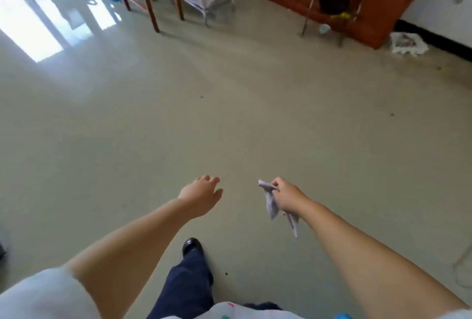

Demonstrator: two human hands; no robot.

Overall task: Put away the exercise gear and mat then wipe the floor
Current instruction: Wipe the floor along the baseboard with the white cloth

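Right hand (287,196) grasps a grey cloth (271,203), left hand (203,194) released; no mat visible, floor (229,119) wiping apparently pending.

The person wears a white short sleeve (43,293) at the lower left of the frame, dark navy trousers (186,285), a shiny black shoe (192,245), and a white top with small coloured spots (229,312) at the bottom edge.
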